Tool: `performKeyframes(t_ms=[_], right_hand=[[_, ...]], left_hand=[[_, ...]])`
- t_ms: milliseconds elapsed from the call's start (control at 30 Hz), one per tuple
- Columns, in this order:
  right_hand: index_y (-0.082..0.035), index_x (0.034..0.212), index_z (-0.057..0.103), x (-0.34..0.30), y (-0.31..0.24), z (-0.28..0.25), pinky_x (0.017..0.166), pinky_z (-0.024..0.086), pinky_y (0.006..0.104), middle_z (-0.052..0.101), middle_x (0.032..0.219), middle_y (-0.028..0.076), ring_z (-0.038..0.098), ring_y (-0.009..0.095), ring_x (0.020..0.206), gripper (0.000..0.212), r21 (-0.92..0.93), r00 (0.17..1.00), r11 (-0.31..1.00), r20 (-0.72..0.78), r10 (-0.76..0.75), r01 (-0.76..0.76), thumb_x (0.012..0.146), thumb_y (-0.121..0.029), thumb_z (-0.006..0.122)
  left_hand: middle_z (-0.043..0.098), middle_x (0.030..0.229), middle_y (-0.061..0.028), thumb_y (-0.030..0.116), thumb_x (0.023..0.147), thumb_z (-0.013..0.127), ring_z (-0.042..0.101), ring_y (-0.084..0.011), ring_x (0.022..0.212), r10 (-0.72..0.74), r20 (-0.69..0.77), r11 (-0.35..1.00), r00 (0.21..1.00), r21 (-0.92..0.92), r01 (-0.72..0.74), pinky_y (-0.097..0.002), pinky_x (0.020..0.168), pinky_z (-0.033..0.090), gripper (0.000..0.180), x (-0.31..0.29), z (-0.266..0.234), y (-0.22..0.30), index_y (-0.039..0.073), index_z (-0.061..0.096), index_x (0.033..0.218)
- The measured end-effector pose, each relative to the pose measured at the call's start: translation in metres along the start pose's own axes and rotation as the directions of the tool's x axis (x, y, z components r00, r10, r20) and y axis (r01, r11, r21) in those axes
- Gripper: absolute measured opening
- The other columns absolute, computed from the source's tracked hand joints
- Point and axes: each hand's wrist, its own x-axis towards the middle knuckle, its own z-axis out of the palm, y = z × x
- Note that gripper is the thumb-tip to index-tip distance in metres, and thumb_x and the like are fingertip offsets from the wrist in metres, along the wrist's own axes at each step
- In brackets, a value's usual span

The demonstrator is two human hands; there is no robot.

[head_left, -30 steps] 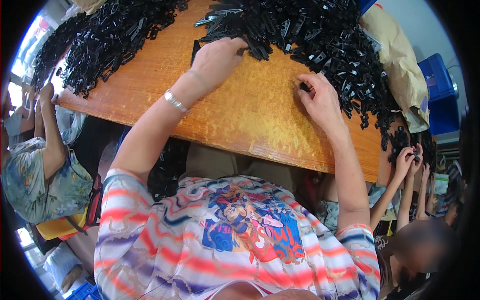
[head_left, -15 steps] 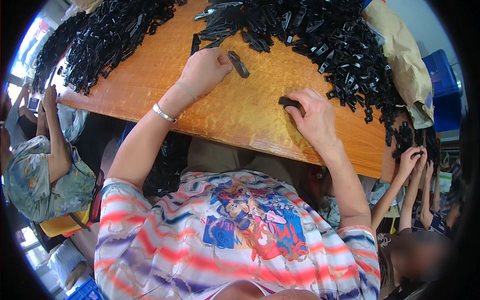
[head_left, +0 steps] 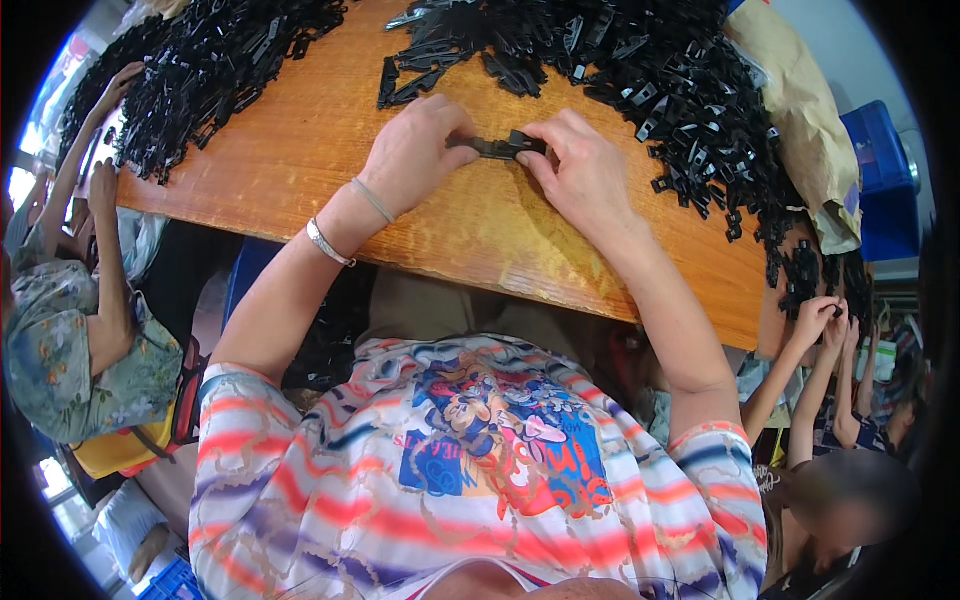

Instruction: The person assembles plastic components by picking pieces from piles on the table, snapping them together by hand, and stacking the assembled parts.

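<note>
- Head view: left grip (head_left: 425, 145) & right grip (head_left: 580, 165) face each other over the desk (head_left: 450, 240), both pinching, thumb vs. fingers, on a black part (head_left: 495, 149). Could be one pc or two end to end; can't tell from where I stand.
- Black part is abt level, in front of the person's chest, this side of the main heap. Fingertips cover its ends, so how those sit isn't visible.
- To do it well, imo: line both ends up straight first, thumbs opp. each other, then press evenly. Twisting w/ one wrist would prob. skew it.
- Light pinch out at the ends is best, I'd say, so the middle stays in sight. If it resists, back off & realign; thin pcs might snap.
- Just past the left grip: loose pieces (head_left: 415, 88) lying on the desk, apart from the fingers.
- Beyond & to the right: main heap (head_left: 620, 60) of similar black pcs, w/ a brown paper bag (head_left: 800, 120) beside it & a blue bin (head_left: 885, 160) behind.
- Far left: second heap (head_left: 215, 80), well apart, a co-worker's hand (head_left: 125, 78) right by it.
- Lower right: another co-worker's hands (head_left: 825, 320) close together on smth dark, too small to make out.
</note>
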Motion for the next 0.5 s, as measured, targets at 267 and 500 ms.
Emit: performKeyframes(t_ms=[267, 500], right_hand=[[-0.008, 0.107, 0.082, 0.019, 0.023, 0.007, 0.077, 0.058, 0.0443, 0.071, 0.099, 0.01, 0.073, 0.034, 0.09, 0.021, 0.043, 0.993, 0.994, 0.071, -0.099, 0.096, 0.087, -0.012, 0.085], [-0.01, 0.106, 0.082, 0.032, 0.014, 0.022, 0.078, 0.058, 0.0437, 0.073, 0.099, 0.008, 0.072, 0.032, 0.091, 0.023, 0.057, 0.954, 0.96, 0.115, -0.278, 0.273, 0.085, -0.019, 0.086]], left_hand=[[0.068, 0.099, -0.0132, 0.013, 0.088, 0.084, 0.069, -0.0358, 0.1, 0.074, -0.101, 0.997, 0.992, -0.006, -0.075, -0.0444, 0.086, 0.056, 0.019, -0.004, 0.01, -0.002, 0.003, 0.077, 0.102], [0.067, 0.098, -0.0141, 0.013, 0.089, 0.082, 0.068, -0.037, 0.1, 0.076, -0.118, 0.996, 0.99, 0.056, -0.069, -0.0454, 0.086, 0.054, 0.016, -0.01, 0.001, 0.008, 0.003, 0.076, 0.1]])
